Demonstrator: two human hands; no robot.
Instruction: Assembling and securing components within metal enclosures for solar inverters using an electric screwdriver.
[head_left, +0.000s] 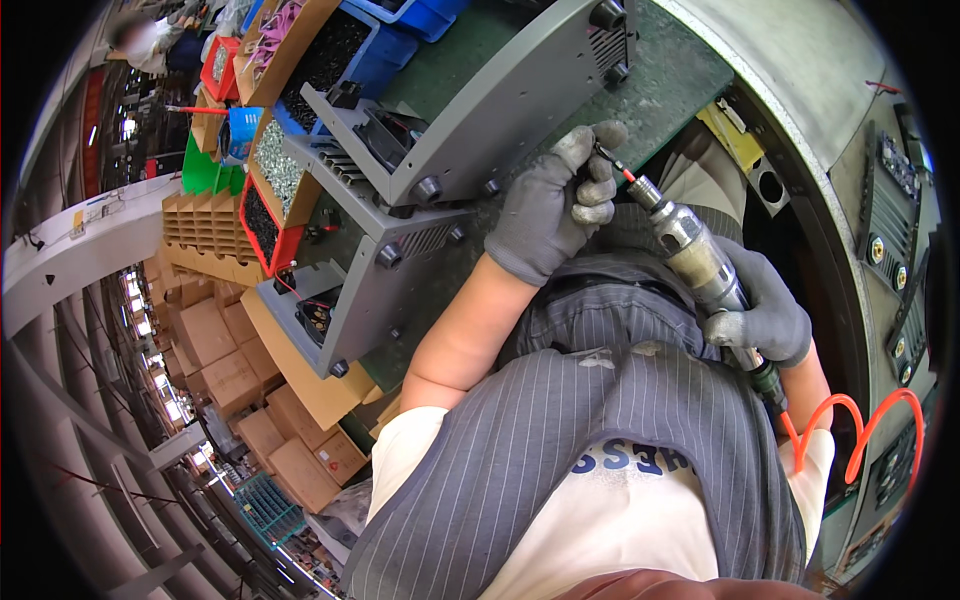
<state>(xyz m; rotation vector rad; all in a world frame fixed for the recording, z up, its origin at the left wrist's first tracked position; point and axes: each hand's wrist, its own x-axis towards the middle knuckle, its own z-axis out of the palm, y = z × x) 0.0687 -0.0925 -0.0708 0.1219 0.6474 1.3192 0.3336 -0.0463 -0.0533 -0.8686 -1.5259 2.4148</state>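
My right hand (775, 310), in a grey work glove, wraps round a silver air screwdriver (692, 252). A coiled orange hose (850, 420) runs from the tool's lower end. The thin bit (617, 165) points up and left toward my left hand (548, 205), also gloved. Its fingers are curled and pinched together at the bit's tip; whatever they hold there is too small to make out. Just beyond that hand, a grey metal housing (500, 115) with black round feet stands on the green bench top (672, 75). A second similar housing (375, 265) is to its left.
Blue bins (385, 50) of black parts, a cardboard box of silver screws (283, 165) and a red tray (262, 225) line the bench's far left. Stacked cartons (215, 345) stand left. Dark panels with fittings (890, 200) lie at right. Another person (160, 45) is far left.
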